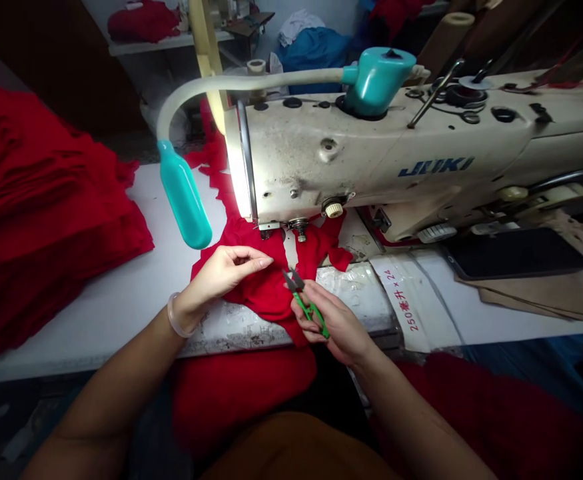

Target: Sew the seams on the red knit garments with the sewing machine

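Observation:
My right hand point(338, 320) is wrapped round green-handled thread snips point(311, 310), whose two dark blades are parted and point up to the left. To its left, my left hand point(224, 273) has thumb and forefinger pinched together over the red fabric point(258, 283). Whatever is in that pinch, if anything, is too small to make out. Red fabric lies bunched on the table below the sewing machine's needle area point(271, 230) and drapes over the front edge. A pale bangle point(176, 317) circles my left wrist.
The white JUKI sewing machine point(291, 153) stands just behind my hands. A turquoise lamp point(186, 193) hangs from its flexible neck. At the left rises a tall stack of red fabric point(46, 227). A dark phone point(518, 253) lies on brown paper point(536, 293) at the right.

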### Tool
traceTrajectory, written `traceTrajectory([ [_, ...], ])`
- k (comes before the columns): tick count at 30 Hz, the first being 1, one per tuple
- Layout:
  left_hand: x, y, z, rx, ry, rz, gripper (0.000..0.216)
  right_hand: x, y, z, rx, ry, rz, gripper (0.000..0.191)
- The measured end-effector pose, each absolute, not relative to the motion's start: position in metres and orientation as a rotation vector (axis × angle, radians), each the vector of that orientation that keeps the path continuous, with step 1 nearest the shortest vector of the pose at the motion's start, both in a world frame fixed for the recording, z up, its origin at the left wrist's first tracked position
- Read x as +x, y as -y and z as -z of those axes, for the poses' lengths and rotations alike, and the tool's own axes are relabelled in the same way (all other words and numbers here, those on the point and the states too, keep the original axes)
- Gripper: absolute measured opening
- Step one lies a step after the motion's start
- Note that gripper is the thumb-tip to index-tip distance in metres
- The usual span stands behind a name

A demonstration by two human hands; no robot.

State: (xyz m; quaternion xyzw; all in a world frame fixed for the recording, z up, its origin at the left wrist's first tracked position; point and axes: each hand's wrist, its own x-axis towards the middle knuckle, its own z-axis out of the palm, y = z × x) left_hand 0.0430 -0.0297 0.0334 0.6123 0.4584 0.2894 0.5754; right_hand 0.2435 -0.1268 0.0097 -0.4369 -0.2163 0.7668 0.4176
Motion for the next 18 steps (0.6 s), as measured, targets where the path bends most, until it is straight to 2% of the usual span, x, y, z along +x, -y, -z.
traceTrajectory([
  [3,0.043,0.031,-0.038,1.435,-1.081,-0.686,0.032,0.237,0.118,-0.012,-1.113,0.525,-1.976,0.053],
  [13,0.044,0.031,-0.039,1.525,-1.063,-0.68,0.03,0.22,0.103,-0.022,-1.047,0.544,-1.969,0.055],
  [15,0.043,0.03,-0.038,1.526,-1.078,-0.693,0.031,0.223,0.104,-0.022,-1.147,0.659,-1.887,0.053],
  [18,0.04,0.029,-0.034,1.499,-1.106,-0.731,0.029,0.246,0.104,-0.021,-1.442,0.982,-1.573,0.049],
])
